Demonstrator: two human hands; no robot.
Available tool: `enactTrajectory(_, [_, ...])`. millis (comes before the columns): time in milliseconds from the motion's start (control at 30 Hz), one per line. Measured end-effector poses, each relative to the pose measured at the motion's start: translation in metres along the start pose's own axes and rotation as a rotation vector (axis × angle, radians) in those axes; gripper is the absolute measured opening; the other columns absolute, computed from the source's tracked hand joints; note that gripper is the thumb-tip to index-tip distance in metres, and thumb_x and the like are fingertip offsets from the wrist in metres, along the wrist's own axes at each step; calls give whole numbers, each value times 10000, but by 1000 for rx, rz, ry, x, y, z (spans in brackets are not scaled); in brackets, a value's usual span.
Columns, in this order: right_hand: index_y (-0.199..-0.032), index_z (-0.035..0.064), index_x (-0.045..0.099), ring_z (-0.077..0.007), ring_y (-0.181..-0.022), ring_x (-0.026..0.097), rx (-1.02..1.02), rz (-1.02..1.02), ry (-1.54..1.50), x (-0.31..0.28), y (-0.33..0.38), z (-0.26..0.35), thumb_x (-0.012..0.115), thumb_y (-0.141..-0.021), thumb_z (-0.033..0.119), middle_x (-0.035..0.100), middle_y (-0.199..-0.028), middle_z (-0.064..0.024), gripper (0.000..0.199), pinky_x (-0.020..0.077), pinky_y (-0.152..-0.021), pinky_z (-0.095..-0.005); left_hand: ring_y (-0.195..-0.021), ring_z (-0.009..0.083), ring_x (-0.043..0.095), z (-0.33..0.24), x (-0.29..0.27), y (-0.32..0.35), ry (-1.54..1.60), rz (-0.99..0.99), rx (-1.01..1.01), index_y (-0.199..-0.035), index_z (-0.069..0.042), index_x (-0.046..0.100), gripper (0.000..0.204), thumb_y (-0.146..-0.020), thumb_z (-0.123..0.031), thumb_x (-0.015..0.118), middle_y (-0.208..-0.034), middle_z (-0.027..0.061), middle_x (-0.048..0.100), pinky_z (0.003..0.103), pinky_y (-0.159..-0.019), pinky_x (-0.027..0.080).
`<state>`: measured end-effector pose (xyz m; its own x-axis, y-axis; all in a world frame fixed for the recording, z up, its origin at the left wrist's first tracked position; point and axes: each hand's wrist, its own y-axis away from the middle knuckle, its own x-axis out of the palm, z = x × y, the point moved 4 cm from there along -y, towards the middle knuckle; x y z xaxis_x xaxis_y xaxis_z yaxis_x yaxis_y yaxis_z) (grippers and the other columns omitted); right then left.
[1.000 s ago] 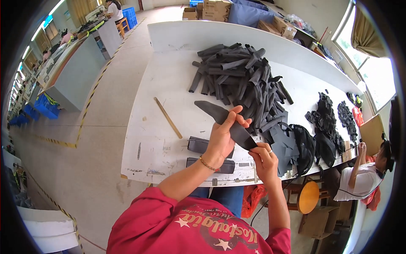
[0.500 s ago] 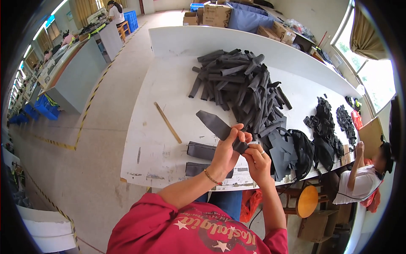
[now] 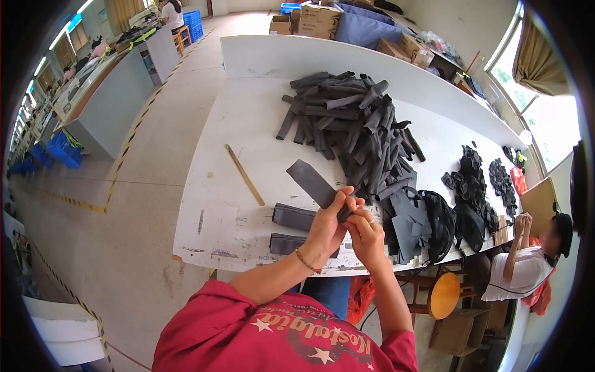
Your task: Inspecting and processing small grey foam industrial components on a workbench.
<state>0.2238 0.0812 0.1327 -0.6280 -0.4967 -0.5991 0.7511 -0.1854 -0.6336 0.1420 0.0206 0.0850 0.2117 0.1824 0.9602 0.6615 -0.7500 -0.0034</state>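
Note:
A dark grey fabric strip [image 3: 310, 181] slants up and to the left above the table, its near end between both hands. My left hand [image 3: 331, 220] grips it with the thumb on top. Close beside it, my right hand [image 3: 367, 234] pinches the near end, where fingers cover part of the fabric. Two stacks of folded dark strips lie left of my left hand, the upper stack [image 3: 292, 217] and the lower stack [image 3: 285, 243]. Beyond my hands rises a big pile of rolled dark fabric pieces [image 3: 353, 118].
A wooden stick [image 3: 244, 175] lies on the white table [image 3: 204, 186]. Flat dark pieces [image 3: 406, 226] and a black bag [image 3: 439, 226] are to the right, with heaps of black pieces [image 3: 471, 180] beyond. A co-worker [image 3: 520, 266] sits at the far right near a wooden stool [image 3: 444, 296].
Both hands have shifted slightly, the right one closer to the left. The strip's far end now looks broader and squarer, turned more toward view. The co-worker's hands have moved a little.

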Motion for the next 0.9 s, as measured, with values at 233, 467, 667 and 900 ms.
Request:
enactTrajectory(233, [-961, -13, 598, -120, -1014, 548, 534, -84, -525, 15, 3, -6, 672, -850, -1, 593, -1094, -49, 134, 457, -842, -266, -1130, 237, 567, -13, 2, -10, -99, -17, 36, -1188, -26, 569, 320, -1002, -282, 519, -923, 57, 652, 372, -987, 441])
enactTrajectory(467, [-1134, -8, 563, -142, -903, 607, 718, -487, -637, -11, 32, -28, 558, -966, 102, 591, -1110, -88, 201, 506, -784, -281, -1311, 233, 449, -74, -8, -31, -147, 86, 223, -1189, -119, 563, 282, -997, -317, 505, -985, 2, 661, 485, -1066, 389])
enactTrajectory(667, [-974, -13, 630, -90, -752, 577, 764, -265, -667, 30, -6, -7, 618, -947, 127, 619, -859, -37, 143, 466, -681, -229, -1284, 291, 487, -57, 10, -17, -245, 113, 147, -1204, -71, 564, 361, -980, -353, 541, -1057, 76, 691, 474, -1056, 414])
enactTrajectory(900, [-896, 3, 613, -130, -741, 561, 257, -363, -224, 8, -4, -4, 640, -889, -12, 604, -791, -45, 32, 430, -651, -263, -964, 323, 678, -94, -28, -11, -295, -145, 320, -1146, -9, 589, 294, -963, -238, 604, -1012, 170, 690, 412, -868, 567])
